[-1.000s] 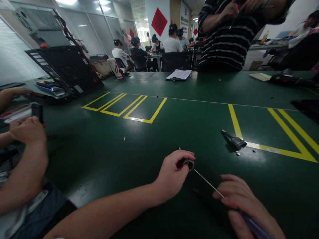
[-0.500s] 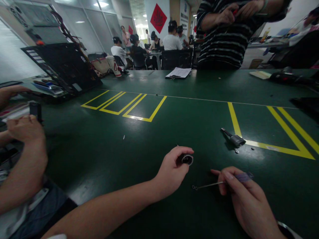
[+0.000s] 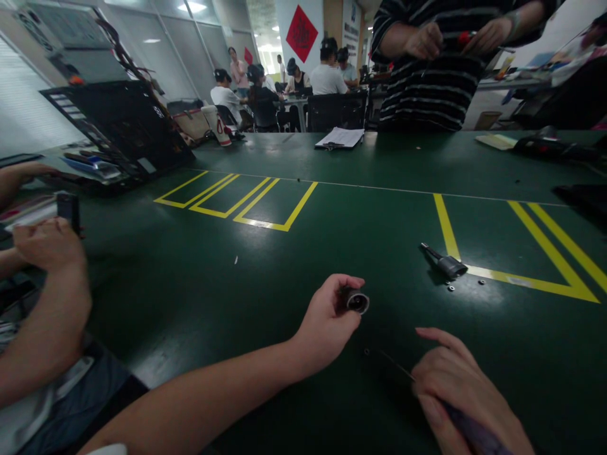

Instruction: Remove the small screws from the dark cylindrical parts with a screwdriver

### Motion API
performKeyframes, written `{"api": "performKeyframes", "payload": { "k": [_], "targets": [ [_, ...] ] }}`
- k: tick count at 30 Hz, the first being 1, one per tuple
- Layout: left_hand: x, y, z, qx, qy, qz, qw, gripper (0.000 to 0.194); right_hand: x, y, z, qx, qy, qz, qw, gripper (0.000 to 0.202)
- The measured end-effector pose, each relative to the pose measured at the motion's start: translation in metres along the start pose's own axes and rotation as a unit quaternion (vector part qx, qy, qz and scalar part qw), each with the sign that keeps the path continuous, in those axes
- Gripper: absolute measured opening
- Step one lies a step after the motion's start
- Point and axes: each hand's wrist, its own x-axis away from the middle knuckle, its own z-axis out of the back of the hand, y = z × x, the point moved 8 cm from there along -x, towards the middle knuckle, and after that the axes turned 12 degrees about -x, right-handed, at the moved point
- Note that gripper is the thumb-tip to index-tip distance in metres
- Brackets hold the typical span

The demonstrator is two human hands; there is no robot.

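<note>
My left hand is closed around a short, dark, hollow cylindrical part, its open end facing right and toward me. My right hand grips a screwdriver-like tool with a purplish handle. Its thin metal shaft points up and left, and the index finger is stretched out. Near the shaft's end a small nut-like ring lies on the table. Farther right rests a dark metal piece with a narrow stem and a wider hollow end, beside small nut-like rings.
Yellow tape outlines mark the green table. A clipboard and a paper cup stand toward the far edge. Another person's arm reaches in at left; a person in a striped shirt stands opposite.
My right hand has rolled over and drawn slightly toward me, with the tool's handle now pointing down and right. My left hand has barely moved. The person opposite has spread their hands apart.
</note>
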Motion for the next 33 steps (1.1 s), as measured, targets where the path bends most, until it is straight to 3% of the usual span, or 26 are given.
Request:
{"api": "performKeyframes", "payload": {
  "k": [5, 9, 18, 27, 33],
  "targets": [
    [0.0, -0.003, -0.004, -0.026, -0.029, 0.016, 0.999, 0.035, 0.004, -0.002, 0.012, -0.009, 0.061, 0.033, 0.998, 0.01],
    [0.0, -0.002, -0.006, -0.04, -0.025, -0.004, 0.999, 0.034, -0.002, -0.006, 0.005, 0.019, 0.028, 0.073, 0.997, 0.009],
    [0.002, 0.004, -0.009, -0.066, -0.023, -0.044, 0.997, 0.033, -0.002, -0.004, -0.005, 0.068, 0.005, 0.094, 0.993, 0.01],
    [0.005, 0.004, -0.013, -0.076, -0.032, -0.047, 0.995, 0.034, -0.006, -0.009, -0.008, 0.125, 0.0, 0.137, 0.983, 0.011],
    [0.008, 0.008, -0.011, -0.107, -0.011, -0.094, 0.99, 0.023, -0.006, -0.008, -0.008, 0.12, 0.005, 0.16, 0.98, 0.011]
  ]
}}
